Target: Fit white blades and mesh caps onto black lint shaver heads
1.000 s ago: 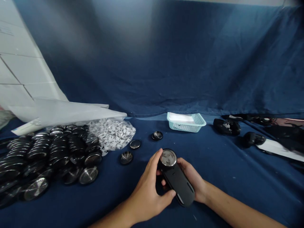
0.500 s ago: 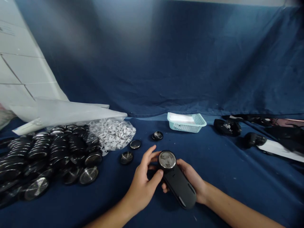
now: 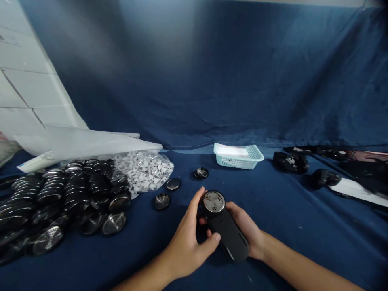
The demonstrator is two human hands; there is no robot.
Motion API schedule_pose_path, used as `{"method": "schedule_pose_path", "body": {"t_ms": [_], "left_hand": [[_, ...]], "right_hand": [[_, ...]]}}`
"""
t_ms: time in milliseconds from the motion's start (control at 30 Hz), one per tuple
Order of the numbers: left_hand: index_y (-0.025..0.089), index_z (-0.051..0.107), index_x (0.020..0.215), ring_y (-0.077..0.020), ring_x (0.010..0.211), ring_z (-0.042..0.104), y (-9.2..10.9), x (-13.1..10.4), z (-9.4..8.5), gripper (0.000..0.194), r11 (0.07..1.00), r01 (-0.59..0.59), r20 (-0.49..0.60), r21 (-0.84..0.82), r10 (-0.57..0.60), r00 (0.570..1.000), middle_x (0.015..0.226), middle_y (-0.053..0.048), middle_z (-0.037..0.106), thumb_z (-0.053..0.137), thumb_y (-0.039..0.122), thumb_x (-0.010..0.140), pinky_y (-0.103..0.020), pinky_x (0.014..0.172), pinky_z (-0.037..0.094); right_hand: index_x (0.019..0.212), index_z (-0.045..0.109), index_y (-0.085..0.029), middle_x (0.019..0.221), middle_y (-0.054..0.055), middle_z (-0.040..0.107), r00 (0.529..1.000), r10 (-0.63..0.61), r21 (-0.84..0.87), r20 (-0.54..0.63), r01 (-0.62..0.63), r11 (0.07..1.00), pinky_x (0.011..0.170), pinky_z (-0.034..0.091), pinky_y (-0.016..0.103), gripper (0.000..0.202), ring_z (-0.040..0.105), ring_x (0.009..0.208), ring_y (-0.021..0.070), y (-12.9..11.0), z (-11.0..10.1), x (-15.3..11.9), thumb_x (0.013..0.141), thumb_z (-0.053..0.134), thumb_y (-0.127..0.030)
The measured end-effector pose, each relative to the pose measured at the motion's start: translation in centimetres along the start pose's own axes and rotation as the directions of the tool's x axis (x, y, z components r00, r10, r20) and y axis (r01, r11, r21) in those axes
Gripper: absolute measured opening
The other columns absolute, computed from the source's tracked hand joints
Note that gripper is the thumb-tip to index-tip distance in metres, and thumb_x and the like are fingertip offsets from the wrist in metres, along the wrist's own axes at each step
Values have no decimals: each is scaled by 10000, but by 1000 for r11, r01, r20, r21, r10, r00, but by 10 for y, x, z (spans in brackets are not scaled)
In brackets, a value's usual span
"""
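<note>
A black fabric shaver (image 3: 228, 234) with a round, perforated metal head (image 3: 214, 201) is held above the blue cloth, its head pointing up and away from me. My right hand (image 3: 247, 228) wraps the right side of its body, with the fingers partly hidden underneath. Around the left side of the shaver my left hand (image 3: 190, 242) is closed, index finger beside the head and thumb on the body. Two loose perforated metal caps, a near cap (image 3: 161, 201) and a far cap (image 3: 201, 173), lie left of and beyond the shaver, with another round cap (image 3: 173, 184) between them.
Stacked black-rimmed caps (image 3: 75, 190) crowd the left side. Beside them lies a clear bag of small white pieces (image 3: 148, 171). A light-blue basket (image 3: 239, 162) stands at the back, before a blue cloth curtain (image 3: 197, 81). Dark parts (image 3: 291, 162) lie at right.
My left thumb has slid from the head's lower rim down onto the shaver's body. My left index finger has come in closer beside the head. The right hand keeps its hold.
</note>
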State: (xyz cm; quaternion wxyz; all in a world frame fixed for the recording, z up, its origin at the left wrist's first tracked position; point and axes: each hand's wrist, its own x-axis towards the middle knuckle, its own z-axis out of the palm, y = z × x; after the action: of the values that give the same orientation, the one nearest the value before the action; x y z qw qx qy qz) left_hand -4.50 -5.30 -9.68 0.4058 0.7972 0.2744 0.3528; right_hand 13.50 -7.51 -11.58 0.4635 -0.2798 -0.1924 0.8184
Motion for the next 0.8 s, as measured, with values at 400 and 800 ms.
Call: {"method": "schedule_pose_path", "body": {"t_ms": [400, 800], "left_hand": [[311, 239, 1443, -280, 1248, 480, -2, 6, -5, 647, 990, 63, -65, -129, -72, 995, 1432, -89, 422, 533, 201, 878, -505, 1025, 430], [343, 12, 1488, -338, 1373, 292, 2, -2, 0, 1046, 998, 43, 63, 47, -45, 997, 1532, -82, 238, 716, 223, 724, -565, 1103, 316]], "right_hand": [[1112, 623, -40, 840, 148, 735, 999, 29, -30, 21, -29, 999, 709, 513, 343, 511, 691, 675, 221, 2, -5, 0, 886, 377, -427], [1090, 634, -68, 903, 139, 729, 1000, 23, -7, 10, -23, 1000, 718, 499, 322, 501, 679, 696, 203, 0, -3, -1, 874, 387, -447]]}}
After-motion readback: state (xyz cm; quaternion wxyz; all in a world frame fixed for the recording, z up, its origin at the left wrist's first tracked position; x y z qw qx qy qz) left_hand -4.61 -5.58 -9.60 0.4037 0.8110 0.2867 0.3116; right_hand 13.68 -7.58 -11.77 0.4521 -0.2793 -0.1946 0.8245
